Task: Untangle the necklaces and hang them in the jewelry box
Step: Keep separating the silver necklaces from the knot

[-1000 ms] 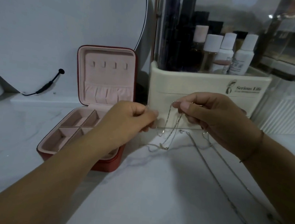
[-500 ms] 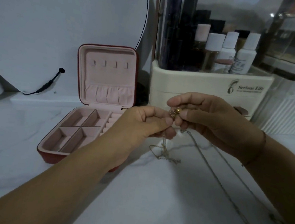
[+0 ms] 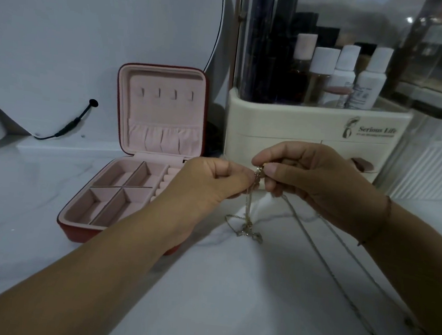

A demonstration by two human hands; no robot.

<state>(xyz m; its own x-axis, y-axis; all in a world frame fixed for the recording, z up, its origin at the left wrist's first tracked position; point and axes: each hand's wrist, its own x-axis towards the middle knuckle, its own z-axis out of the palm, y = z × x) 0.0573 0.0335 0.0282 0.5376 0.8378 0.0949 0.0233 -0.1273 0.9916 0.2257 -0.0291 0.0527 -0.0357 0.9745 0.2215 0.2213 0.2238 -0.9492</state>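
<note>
Necklaces (image 3: 246, 227), tangled: pinched at one clump by left grip (image 3: 207, 187) and right grip (image 3: 320, 184) together, above surface (image 3: 230, 288), just right of open jewelry box (image 3: 80, 231); loose ends trailing on surface. Advise tiny opposing pulls, loosening loops before separating; no yanking.

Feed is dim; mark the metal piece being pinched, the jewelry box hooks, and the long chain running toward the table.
metal piece (image 3: 258, 172): head view, its bright middle.
hooks (image 3: 174, 94): head view, third tab from left in the lid.
long chain (image 3: 332, 273): head view, mid-strand.
</note>
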